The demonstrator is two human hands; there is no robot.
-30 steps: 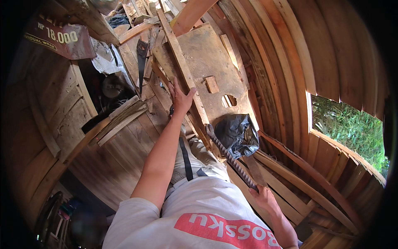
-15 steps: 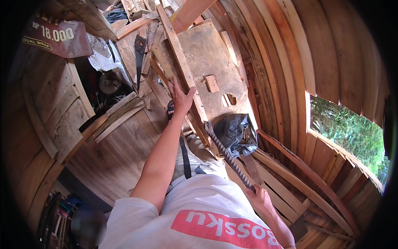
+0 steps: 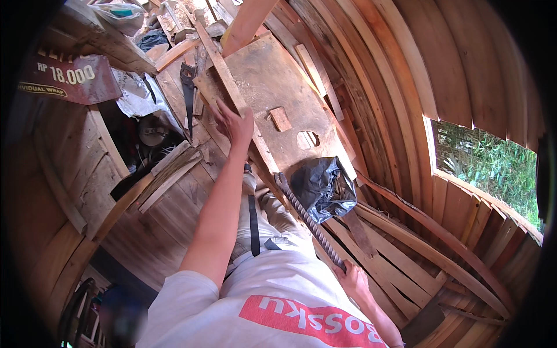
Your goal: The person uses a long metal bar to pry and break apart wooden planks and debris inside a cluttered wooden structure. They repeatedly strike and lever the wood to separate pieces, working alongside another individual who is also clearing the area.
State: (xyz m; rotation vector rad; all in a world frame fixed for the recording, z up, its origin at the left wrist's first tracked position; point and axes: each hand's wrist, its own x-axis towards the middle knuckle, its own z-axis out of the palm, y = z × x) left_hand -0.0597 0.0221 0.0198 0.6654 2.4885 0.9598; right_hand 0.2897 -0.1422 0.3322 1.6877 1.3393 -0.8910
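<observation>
My left hand (image 3: 235, 124) is at a long narrow plank (image 3: 231, 87), its fingers stretched out over the left side and the thumb near the plank's edge. Wrapped around the lower end of a twisted metal rod (image 3: 311, 222) is my right hand (image 3: 353, 278). The rod slants up and left, and its darker thick tip lies against the plank's near end. Right of the plank is a worn flat board (image 3: 261, 75) with a cut-out hole and a small wooden block (image 3: 281, 119) on it. A black plastic bag (image 3: 321, 188) sits at the board's near edge, beside the rod.
A handsaw (image 3: 188, 87) with a dark handle lies left of the plank. Further left, an opening in the planking holds a round metal item (image 3: 152, 132) and cables. Curved wooden ribs (image 3: 371, 87) rise at the right, beside a window-like gap (image 3: 487, 168) showing greenery.
The view has shifted slightly, so most things sit a little further left. My left hand stays by the plank, and my right hand still holds the twisted rod at about the same slant.
</observation>
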